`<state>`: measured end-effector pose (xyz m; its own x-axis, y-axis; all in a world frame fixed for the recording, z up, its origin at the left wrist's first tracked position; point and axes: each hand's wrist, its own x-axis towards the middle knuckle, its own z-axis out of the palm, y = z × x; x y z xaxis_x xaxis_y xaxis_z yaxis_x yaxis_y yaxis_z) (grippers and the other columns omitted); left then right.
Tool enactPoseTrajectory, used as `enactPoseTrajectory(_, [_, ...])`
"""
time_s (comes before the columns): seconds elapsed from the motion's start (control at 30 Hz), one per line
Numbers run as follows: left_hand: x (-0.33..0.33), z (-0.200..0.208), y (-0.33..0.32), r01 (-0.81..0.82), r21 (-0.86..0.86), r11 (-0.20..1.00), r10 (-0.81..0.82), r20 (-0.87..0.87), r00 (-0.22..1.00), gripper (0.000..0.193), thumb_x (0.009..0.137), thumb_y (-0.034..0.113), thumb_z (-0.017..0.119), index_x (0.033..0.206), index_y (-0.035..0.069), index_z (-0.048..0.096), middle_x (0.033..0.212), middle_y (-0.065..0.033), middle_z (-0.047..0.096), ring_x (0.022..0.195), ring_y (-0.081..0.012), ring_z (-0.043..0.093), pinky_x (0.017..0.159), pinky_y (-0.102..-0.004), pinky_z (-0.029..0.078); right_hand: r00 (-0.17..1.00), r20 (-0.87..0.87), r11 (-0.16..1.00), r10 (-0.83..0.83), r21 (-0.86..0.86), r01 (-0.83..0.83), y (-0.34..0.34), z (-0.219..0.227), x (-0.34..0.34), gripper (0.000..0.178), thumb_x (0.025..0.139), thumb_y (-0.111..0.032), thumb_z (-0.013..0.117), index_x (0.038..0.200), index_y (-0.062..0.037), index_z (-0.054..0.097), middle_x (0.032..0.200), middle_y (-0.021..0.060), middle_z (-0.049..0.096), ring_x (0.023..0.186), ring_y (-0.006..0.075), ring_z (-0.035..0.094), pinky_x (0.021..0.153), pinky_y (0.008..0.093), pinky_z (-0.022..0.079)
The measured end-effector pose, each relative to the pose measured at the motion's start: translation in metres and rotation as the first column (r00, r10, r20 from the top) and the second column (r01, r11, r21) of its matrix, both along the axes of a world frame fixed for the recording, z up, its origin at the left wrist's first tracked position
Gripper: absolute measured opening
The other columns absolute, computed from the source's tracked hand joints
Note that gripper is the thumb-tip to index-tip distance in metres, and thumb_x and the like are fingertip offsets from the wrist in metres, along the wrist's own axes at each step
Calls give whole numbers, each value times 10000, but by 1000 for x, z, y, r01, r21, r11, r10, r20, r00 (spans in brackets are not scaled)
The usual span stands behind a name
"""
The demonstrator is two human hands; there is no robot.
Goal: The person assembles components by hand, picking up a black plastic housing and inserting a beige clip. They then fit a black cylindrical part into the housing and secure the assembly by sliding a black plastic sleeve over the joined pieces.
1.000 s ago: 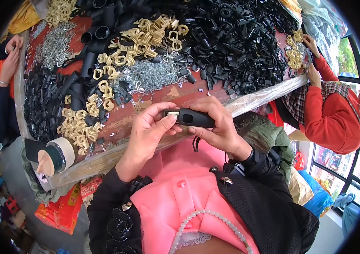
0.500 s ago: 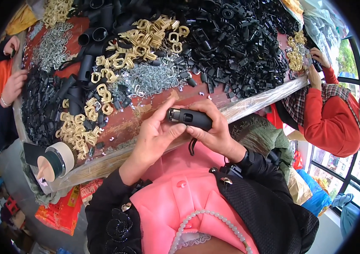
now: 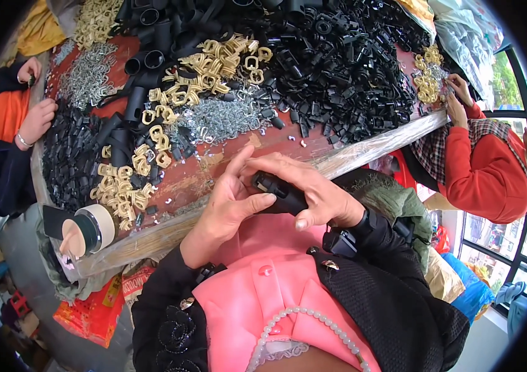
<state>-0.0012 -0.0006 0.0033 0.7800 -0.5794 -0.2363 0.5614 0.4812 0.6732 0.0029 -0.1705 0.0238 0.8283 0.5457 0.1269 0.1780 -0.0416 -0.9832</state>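
Between my two hands, just off the table's front edge, is a black plastic tube-shaped handle (image 3: 289, 202) with a slot near its left end. My left hand (image 3: 225, 208) grips that slotted end, thumb pressed along it and index finger pointing up and away. My right hand (image 3: 320, 191) lies over the handle's top and far side, its fingers curved round it and its thumb lifted off. Part of the handle is hidden under the right hand.
On the red table (image 3: 183, 180) lie gold rings (image 3: 121, 189), silver metal clips (image 3: 223, 118) and a big heap of black plastic parts (image 3: 344, 74). A round tape-like roll (image 3: 93, 229) stands at the left corner. Co-workers' hands are at left (image 3: 37, 121) and right (image 3: 458, 102).
My right hand has rolled over the handle, covering more of it, and its thumb has come away. The black strap that hung below the handle is no longer visible.
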Motion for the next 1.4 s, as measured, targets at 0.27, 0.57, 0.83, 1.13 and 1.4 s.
enactPoseTrajectory(0.27, [0,0,-4,6,-60,998,-15,-152,988,748,706,2,628,1287,-22,157,1113,-121,451,975,-178,499,812,-309,456,974,162,988,-156,14,156,2,-9,-6,878,623,-663,503,1121,58,443,1008,187,505,922,275,512,795,350,391])
enactPoseTrajectory(0.57, [-15,1,-11,-36,-86,996,13,-253,967,668,744,-23,580,1275,-12,175,1054,-122,521,935,-191,541,808,-308,456,962,21,962,-272,18,272,-1,-3,-27,688,697,-601,488,907,52,540,882,132,556,816,197,541,709,294,413])
enactPoseTrajectory(0.83, [5,32,6,6,533,846,-193,297,935,588,750,92,602,1242,-22,299,993,-131,564,869,-178,565,736,-274,452,885,-54,882,-461,-131,452,-87,32,-79,389,700,-340,566,861,14,564,783,84,585,705,170,560,643,273,430])
enactPoseTrajectory(1.13, [97,33,-22,-691,584,427,-417,805,422,385,699,216,615,998,-7,518,878,-143,573,805,-278,564,691,-368,452,702,41,497,-711,-677,543,-151,47,-139,299,701,-129,615,944,26,539,808,74,577,739,150,557,660,266,432])
enactPoseTrajectory(1.4, [163,-7,-92,-861,408,304,-751,658,47,190,636,81,567,823,51,556,833,-79,520,857,-257,485,652,-377,448,926,334,679,-178,-639,361,-68,48,0,237,718,-113,613,912,6,547,808,117,565,705,256,554,611,323,435])
